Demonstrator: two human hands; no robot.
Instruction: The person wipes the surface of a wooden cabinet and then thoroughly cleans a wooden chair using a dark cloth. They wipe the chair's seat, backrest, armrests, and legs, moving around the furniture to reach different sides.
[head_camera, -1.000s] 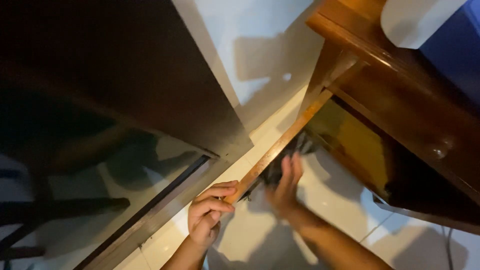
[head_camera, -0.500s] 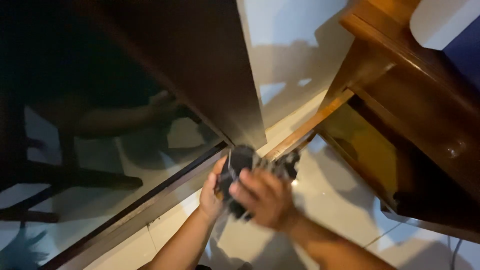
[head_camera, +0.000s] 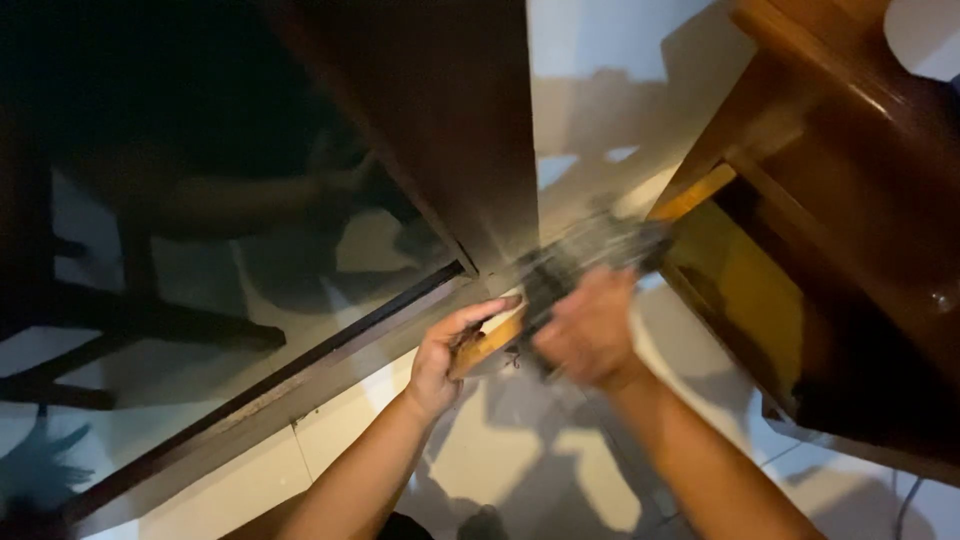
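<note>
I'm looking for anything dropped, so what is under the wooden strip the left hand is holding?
Under the wooden strip held by the left hand lies pale tiled floor with shadows. The right hand and its blurred dark object cover the strip's middle and what lies beneath.

Both hands (head_camera: 520, 345) curled (forearms extended)
</note>
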